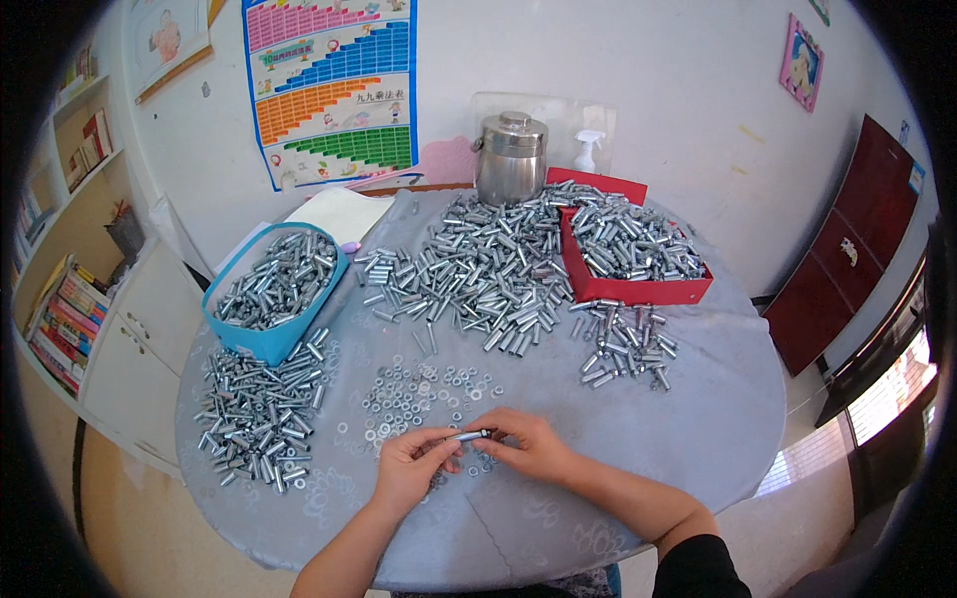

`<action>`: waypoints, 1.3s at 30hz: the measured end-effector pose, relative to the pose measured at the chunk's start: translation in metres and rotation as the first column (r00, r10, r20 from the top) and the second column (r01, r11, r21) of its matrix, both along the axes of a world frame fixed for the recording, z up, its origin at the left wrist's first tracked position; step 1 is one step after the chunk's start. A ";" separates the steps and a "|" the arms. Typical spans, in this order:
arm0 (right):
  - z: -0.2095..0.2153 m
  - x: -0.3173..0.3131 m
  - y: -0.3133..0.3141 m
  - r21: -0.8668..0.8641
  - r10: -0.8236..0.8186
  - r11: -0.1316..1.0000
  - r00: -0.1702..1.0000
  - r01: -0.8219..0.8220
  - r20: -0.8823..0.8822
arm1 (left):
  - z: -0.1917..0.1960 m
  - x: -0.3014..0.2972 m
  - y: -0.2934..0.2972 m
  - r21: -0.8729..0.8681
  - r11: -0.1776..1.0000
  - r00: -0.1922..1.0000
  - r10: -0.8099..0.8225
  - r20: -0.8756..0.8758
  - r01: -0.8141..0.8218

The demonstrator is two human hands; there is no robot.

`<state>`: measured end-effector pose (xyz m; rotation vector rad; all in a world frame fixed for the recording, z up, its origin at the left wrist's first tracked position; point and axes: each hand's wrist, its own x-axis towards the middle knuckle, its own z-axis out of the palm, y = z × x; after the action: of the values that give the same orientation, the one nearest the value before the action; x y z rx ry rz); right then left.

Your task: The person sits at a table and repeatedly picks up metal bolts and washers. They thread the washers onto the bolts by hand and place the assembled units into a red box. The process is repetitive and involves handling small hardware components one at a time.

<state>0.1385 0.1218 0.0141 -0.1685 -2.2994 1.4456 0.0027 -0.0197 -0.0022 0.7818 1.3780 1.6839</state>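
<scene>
One hand of ours, the L hand (409,466), pinches a metal sleeve (465,436) at its L end; our R hand (531,445) has thumb + fingers on its R end (exact contact's hidden). Long axis runs approx. L–R btwn the two, both equally near. Just beyond, we see loose washers (423,390); farther, blue bin (267,345) L, red box (643,291) R.

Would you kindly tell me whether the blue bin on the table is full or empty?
Full: the blue bin holds metal pieces heaped close to its rim, hiding its bottom.
</scene>
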 end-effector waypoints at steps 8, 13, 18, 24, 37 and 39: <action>-0.003 0.004 0.047 0.469 -0.393 0.806 0.919 0.361 -0.032 | 0.013 -0.002 0.000 0.026 0.997 0.996 0.079 -0.028 -0.078; 0.001 0.032 0.103 0.681 -0.731 0.429 0.671 0.593 -0.124 | 0.006 -0.017 -0.001 0.053 0.985 0.986 0.167 -0.022 -0.166; 0.001 0.050 0.127 0.826 -0.814 0.246 0.570 0.507 -0.107 | 0.003 -0.021 0.001 0.047 0.980 0.980 0.194 0.032 -0.195; 0.000 0.029 0.123 0.736 -0.597 0.447 0.782 0.509 -0.178 | 0.004 -0.022 0.000 0.053 0.978 0.978 0.201 0.047 -0.203; -0.004 -0.069 0.126 0.792 -0.267 0.584 0.963 0.179 -0.020 | 0.004 -0.020 0.000 0.059 0.980 0.981 0.192 0.011 -0.192; -0.003 -0.075 0.133 0.859 -0.212 0.495 0.977 0.132 -0.028 | 0.004 -0.020 -0.001 0.054 0.980 0.982 0.189 0.012 -0.189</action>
<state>0.0636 0.2543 0.0108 -0.1461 -2.6767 0.0501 -0.0172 -0.0205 0.0016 0.6927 1.4438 1.8760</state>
